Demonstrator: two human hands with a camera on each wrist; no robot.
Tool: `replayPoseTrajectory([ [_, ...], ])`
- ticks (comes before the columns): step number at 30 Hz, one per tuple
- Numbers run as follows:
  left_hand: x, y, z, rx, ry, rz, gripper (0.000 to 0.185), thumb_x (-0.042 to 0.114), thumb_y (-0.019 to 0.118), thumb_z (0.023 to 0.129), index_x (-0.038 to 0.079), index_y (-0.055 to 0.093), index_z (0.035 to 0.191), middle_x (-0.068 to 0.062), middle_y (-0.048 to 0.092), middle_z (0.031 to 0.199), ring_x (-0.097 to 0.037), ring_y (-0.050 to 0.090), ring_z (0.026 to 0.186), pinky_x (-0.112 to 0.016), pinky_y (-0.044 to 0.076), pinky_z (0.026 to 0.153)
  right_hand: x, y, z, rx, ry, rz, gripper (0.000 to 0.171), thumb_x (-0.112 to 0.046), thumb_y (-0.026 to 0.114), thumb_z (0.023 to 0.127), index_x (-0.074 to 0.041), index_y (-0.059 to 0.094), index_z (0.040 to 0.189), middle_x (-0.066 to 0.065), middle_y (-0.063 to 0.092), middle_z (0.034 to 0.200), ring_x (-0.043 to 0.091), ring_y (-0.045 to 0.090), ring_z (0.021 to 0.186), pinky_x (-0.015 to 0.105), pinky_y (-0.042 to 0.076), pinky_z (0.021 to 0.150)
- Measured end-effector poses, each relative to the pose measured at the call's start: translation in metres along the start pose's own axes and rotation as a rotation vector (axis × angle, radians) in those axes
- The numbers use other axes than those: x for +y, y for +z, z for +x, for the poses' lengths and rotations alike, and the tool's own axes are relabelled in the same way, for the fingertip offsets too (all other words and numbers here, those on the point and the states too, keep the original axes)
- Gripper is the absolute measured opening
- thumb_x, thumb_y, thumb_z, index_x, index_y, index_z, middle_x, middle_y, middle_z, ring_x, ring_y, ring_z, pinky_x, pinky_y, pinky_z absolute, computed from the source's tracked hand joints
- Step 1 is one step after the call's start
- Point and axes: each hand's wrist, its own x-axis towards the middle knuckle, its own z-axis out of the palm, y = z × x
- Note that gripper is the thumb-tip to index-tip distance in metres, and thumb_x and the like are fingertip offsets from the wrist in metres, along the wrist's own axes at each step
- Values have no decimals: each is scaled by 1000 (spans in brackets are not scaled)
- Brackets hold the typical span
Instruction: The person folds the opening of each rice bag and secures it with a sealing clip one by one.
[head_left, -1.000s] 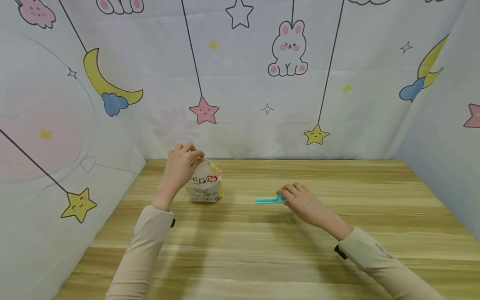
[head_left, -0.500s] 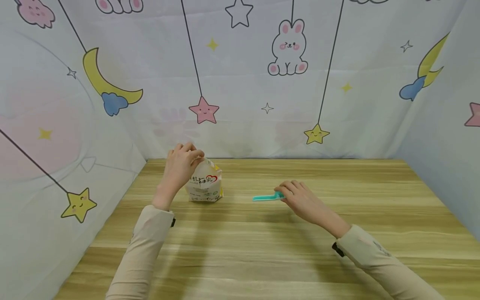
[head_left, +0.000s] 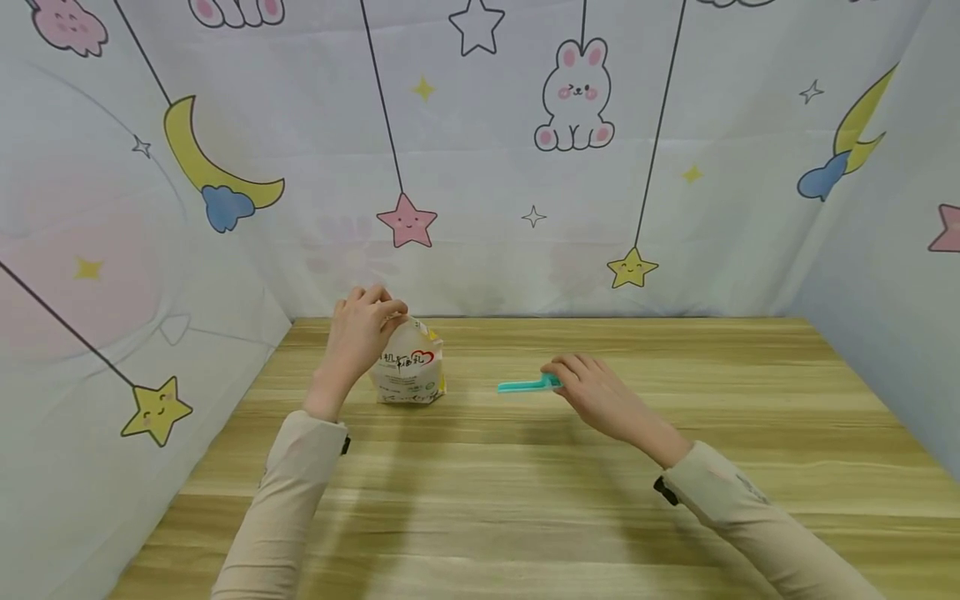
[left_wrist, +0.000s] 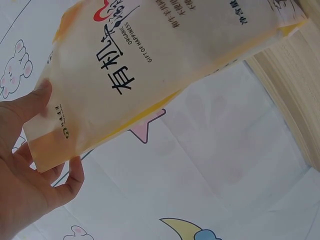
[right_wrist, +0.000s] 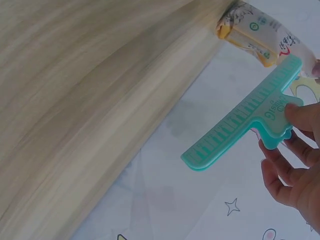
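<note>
left hand (head_left: 358, 329) pinched the gathered top of the white-and-yellow food pouch (head_left: 410, 371), keeping it upright on the wooden table (head_left: 525, 500) at the left rear, mouth held closed. right hand (head_left: 596, 396) gripped the teal sealing clip (head_left: 525, 385) by its handle, long bar raised off the table and pointed toward the pouch, near but apart.

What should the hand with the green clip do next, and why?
Probably carry the teal clip further left, up to the bag's pinched top. The right hand holds the clip off the table, apart from the bag, while the left hand grips the bag's top, standing upright.
</note>
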Motion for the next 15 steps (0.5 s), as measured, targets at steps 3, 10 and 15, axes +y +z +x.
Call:
replayPoseTrajectory([
  [3, 0, 0, 0, 1, -2, 1, 13, 19, 61, 84, 11, 69, 89, -5, 55, 84, -25, 43, 75, -40, 34, 67, 0, 1, 3, 3, 0, 14, 34, -10, 69, 76, -7, 55, 107, 6, 56, 102, 22, 54, 93, 34, 47, 77],
  [10, 1, 0, 0, -14, -10, 0, 13, 20, 60, 84, 12, 69, 91, -5, 55, 85, -25, 44, 77, -40, 34, 67, 1, 3, 10, 14, -7, 31, 34, -9, 69, 76, -6, 55, 107, 7, 57, 103, 22, 53, 93, 34, 47, 78],
  [15, 1, -1, 0, -11, -9, -2, 14, 19, 60, 85, 12, 69, 91, -5, 55, 85, -25, 44, 77, -40, 34, 67, 1, 3, 12, 30, -20, 20, 36, -8, 70, 75, -5, 55, 108, 7, 58, 103, 22, 54, 92, 33, 47, 77],
])
